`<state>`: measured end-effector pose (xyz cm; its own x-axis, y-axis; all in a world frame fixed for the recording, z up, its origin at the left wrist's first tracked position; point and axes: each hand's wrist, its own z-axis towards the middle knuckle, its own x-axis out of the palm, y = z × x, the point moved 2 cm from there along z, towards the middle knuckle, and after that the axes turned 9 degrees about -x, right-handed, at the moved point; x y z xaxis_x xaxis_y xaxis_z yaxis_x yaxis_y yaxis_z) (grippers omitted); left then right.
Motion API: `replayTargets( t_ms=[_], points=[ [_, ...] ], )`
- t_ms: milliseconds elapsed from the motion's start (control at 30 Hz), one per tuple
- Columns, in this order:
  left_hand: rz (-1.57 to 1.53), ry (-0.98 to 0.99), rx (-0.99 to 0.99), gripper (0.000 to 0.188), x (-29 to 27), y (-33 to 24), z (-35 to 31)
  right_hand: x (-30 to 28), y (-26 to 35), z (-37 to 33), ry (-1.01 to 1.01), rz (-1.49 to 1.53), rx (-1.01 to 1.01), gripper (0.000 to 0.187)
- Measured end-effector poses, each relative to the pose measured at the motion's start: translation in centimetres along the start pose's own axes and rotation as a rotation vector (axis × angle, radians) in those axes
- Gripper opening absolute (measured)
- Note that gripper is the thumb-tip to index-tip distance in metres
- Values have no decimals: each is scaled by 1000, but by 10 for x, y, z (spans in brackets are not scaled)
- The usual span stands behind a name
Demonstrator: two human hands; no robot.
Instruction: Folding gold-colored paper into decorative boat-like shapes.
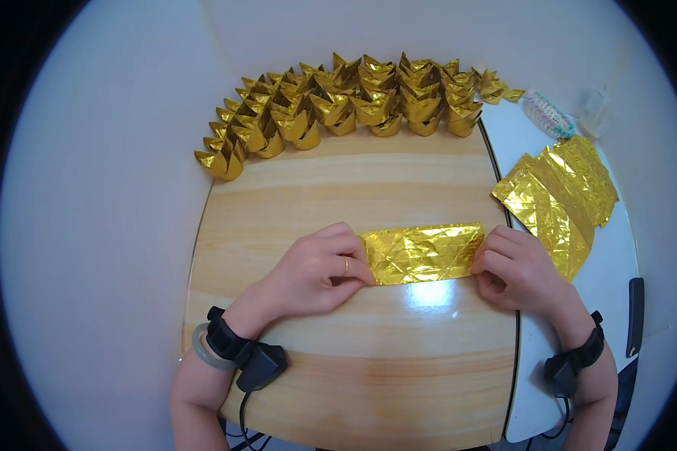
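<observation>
While pinched at both ends, folded gold foil strip flat on wooden board, left hand gripping its left end, right hand its right — folded gold ingots behind, flat gold sheets at right.

Bright overhead glare on wood; fisheye-bent, dark edges.

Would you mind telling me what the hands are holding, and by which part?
Both hands pinch the folded gold foil strip flat on the wooden board: left hand at its left end, right hand at its right end.
</observation>
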<state>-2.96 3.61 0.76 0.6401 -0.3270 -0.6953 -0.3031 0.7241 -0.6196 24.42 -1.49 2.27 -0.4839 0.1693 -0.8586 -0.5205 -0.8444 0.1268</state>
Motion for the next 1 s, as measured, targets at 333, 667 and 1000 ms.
replayTargets(
  t_ms=[333,667,1000],
  points=[
    [-1,38,-60,17,8,0,3,0,-1,-3,47,100,199,10],
    [334,41,-107,32,20,-13,9,11,-1,5,156,170,356,28],
    [300,140,-55,42,34,-2,3,25,13,10,319,26,64,47]
  ],
)
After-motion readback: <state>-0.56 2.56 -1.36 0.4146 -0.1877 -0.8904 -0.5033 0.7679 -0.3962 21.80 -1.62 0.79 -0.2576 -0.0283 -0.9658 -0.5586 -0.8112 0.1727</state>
